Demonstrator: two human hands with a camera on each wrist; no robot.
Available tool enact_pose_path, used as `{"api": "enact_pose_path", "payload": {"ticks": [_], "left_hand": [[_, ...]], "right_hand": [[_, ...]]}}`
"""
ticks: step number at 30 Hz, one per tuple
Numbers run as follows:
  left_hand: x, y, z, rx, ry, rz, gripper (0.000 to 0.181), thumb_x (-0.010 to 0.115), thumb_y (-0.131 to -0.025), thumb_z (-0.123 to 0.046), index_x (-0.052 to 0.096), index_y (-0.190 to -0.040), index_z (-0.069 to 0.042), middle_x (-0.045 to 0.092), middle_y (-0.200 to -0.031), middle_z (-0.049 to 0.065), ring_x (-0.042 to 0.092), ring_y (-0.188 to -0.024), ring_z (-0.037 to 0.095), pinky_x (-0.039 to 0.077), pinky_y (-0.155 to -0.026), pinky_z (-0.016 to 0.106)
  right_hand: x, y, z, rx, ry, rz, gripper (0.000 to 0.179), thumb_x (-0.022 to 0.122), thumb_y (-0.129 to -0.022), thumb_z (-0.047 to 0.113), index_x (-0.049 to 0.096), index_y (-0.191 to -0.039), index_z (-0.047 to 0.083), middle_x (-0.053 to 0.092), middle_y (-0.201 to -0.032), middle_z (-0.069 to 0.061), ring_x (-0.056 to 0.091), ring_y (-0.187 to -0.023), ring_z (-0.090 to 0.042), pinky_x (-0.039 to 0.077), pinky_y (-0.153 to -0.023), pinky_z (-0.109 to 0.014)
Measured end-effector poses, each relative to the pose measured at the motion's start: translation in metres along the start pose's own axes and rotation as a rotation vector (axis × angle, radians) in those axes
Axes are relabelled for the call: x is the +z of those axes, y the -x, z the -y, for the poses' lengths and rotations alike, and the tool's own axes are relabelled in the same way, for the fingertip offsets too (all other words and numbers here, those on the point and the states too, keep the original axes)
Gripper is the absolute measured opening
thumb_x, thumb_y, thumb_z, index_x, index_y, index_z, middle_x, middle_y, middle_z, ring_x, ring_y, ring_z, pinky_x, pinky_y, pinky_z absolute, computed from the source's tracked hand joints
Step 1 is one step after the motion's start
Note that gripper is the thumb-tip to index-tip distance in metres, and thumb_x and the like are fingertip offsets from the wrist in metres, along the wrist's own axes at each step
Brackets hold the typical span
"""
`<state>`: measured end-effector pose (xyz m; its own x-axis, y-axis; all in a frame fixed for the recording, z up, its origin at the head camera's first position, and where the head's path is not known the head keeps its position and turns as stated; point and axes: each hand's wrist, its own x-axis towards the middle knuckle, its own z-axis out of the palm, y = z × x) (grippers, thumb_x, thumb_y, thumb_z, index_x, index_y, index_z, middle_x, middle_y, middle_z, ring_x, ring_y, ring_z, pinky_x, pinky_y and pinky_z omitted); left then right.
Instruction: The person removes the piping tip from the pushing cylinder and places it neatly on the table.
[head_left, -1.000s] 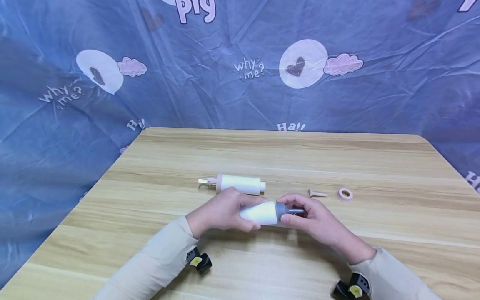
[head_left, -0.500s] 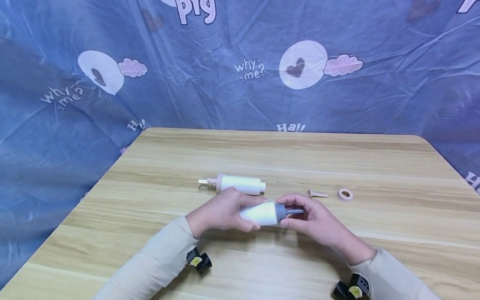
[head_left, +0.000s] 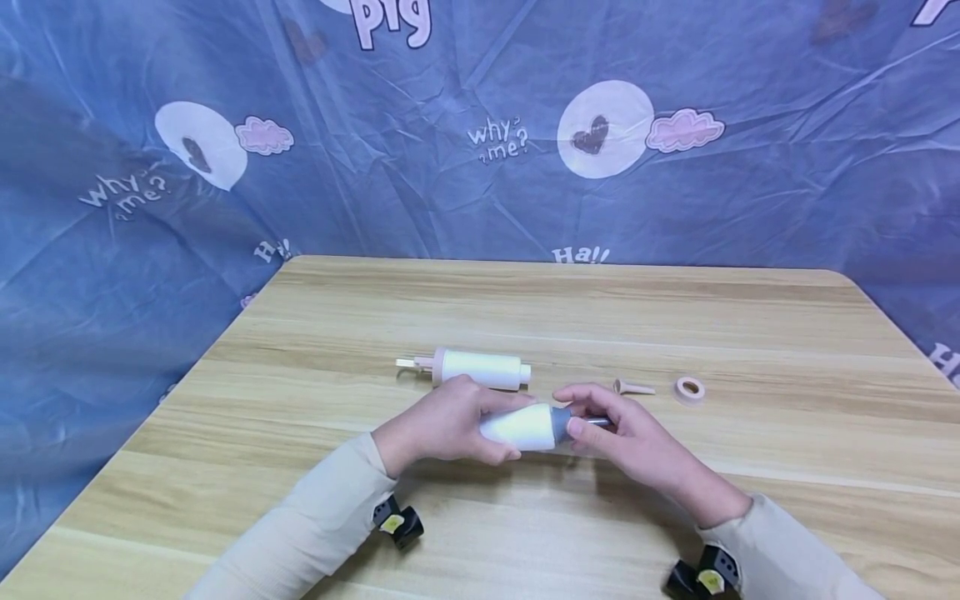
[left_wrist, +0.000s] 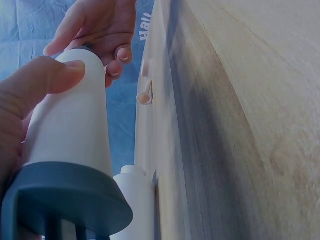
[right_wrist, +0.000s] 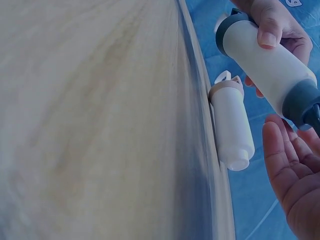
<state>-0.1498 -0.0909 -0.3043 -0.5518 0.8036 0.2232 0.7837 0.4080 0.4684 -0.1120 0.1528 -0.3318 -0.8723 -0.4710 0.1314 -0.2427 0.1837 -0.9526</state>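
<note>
My left hand grips the barrel of a white syringe-like dispenser, held on its side, its thumb lying along the white wall in the left wrist view. One end carries a dark grey cap with a grip piece. At the other end is a grey cone-shaped nozzle cap with a thin tip. My right hand is around this nozzle end, thumb against the cone and fingers curved beside it. A second dispenser, white with a pinkish collar, lies just behind the left hand.
A small pink nozzle lies behind the right hand, with a pink ring to its right. Everything is on a wood-grain table. A blue printed cloth hangs along the table's far and side edges.
My right thumb has shifted up and right onto the nozzle cone, and the right fingers have bent around it slightly differently. The left hand and the dispenser stay in place.
</note>
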Motion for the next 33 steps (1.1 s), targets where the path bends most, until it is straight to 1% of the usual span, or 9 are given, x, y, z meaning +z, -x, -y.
{"api": "enact_pose_path", "payload": {"ticks": [5, 9, 13, 16, 18, 22, 25, 28, 33], "left_hand": [[0.0005, -0.0006, -0.0003, -0.006, -0.003, 0.004, 0.051, 0.077, -0.07, -0.025, 0.065, -0.119, -0.014, 0.07, -0.102, 0.001, 0.056, -0.07, 0.004, 0.043, -0.062, 0.012], [0.0007, -0.0006, -0.0007, -0.009, -0.008, 0.012, 0.051, 0.077, -0.071, -0.024, 0.064, -0.119, -0.013, 0.07, -0.102, 0.001, 0.056, -0.069, 0.003, 0.042, -0.061, 0.011], [0.0008, -0.0007, -0.0007, -0.001, -0.02, 0.009, 0.051, 0.077, -0.07, -0.024, 0.064, -0.119, -0.013, 0.07, -0.101, 0.0, 0.055, -0.068, 0.004, 0.042, -0.06, 0.011], [0.0008, -0.0008, -0.0008, -0.003, -0.02, 0.011, 0.052, 0.077, -0.07, -0.024, 0.064, -0.119, -0.013, 0.07, -0.101, 0.0, 0.055, -0.068, 0.004, 0.042, -0.059, 0.012], [0.0004, -0.0007, -0.001, -0.004, -0.017, 0.014, 0.052, 0.077, -0.07, -0.024, 0.064, -0.119, -0.013, 0.07, -0.1, 0.0, 0.055, -0.067, 0.004, 0.042, -0.059, 0.012], [-0.0003, -0.0002, -0.0009, -0.006, -0.012, 0.022, 0.052, 0.077, -0.071, -0.024, 0.064, -0.12, -0.013, 0.07, -0.1, 0.0, 0.055, -0.068, 0.004, 0.042, -0.06, 0.012], [-0.0001, 0.0002, -0.0006, -0.005, -0.011, 0.027, 0.051, 0.076, -0.072, -0.024, 0.064, -0.12, -0.013, 0.07, -0.101, 0.001, 0.055, -0.068, 0.003, 0.042, -0.061, 0.012], [0.0, 0.0005, -0.0007, -0.002, -0.014, 0.033, 0.052, 0.076, -0.072, -0.025, 0.063, -0.121, -0.014, 0.07, -0.102, 0.001, 0.056, -0.068, 0.003, 0.042, -0.061, 0.012], [0.0002, 0.0003, -0.0008, 0.0, -0.021, 0.033, 0.052, 0.076, -0.072, -0.026, 0.063, -0.121, -0.014, 0.07, -0.103, 0.001, 0.056, -0.069, 0.003, 0.042, -0.061, 0.011]], "right_hand": [[-0.0023, -0.0006, -0.0004, 0.023, 0.009, 0.027, 0.034, 0.048, -0.096, 0.012, 0.047, -0.123, -0.01, 0.059, -0.095, -0.021, 0.063, -0.08, -0.019, 0.055, -0.071, -0.033], [-0.0034, -0.0006, -0.0005, 0.058, -0.008, 0.046, 0.037, 0.051, -0.095, 0.012, 0.047, -0.123, -0.011, 0.061, -0.09, -0.019, 0.064, -0.074, -0.023, 0.055, -0.068, -0.033], [-0.0039, -0.0011, -0.0004, 0.061, -0.041, 0.068, 0.036, 0.054, -0.093, 0.011, 0.048, -0.12, -0.013, 0.061, -0.089, -0.02, 0.064, -0.072, -0.02, 0.056, -0.068, -0.033], [-0.0041, -0.0013, -0.0003, 0.047, -0.044, 0.079, 0.035, 0.055, -0.092, 0.01, 0.05, -0.117, -0.013, 0.062, -0.09, -0.021, 0.064, -0.074, -0.016, 0.056, -0.069, -0.033], [-0.004, -0.0012, -0.0004, 0.048, -0.026, 0.072, 0.033, 0.056, -0.091, 0.011, 0.052, -0.116, -0.011, 0.063, -0.091, -0.02, 0.064, -0.076, -0.014, 0.055, -0.07, -0.032], [-0.0037, -0.0007, -0.0005, 0.059, 0.049, 0.037, 0.031, 0.061, -0.088, 0.013, 0.056, -0.115, -0.002, 0.063, -0.093, -0.014, 0.062, -0.079, -0.013, 0.054, -0.07, -0.029], [-0.0031, -0.0005, -0.0008, 0.056, 0.086, 0.018, 0.031, 0.063, -0.086, 0.014, 0.058, -0.114, 0.001, 0.063, -0.094, -0.012, 0.061, -0.081, -0.014, 0.052, -0.07, -0.027], [-0.0022, -0.0003, -0.0011, 0.053, 0.094, 0.009, 0.031, 0.065, -0.085, 0.014, 0.059, -0.114, 0.002, 0.063, -0.095, -0.011, 0.06, -0.082, -0.014, 0.051, -0.072, -0.026], [-0.0012, 0.0005, 0.0, 0.031, 0.089, 0.003, 0.033, 0.065, -0.085, 0.012, 0.058, -0.115, 0.001, 0.063, -0.099, -0.013, 0.06, -0.084, -0.012, 0.051, -0.073, -0.025]]}}
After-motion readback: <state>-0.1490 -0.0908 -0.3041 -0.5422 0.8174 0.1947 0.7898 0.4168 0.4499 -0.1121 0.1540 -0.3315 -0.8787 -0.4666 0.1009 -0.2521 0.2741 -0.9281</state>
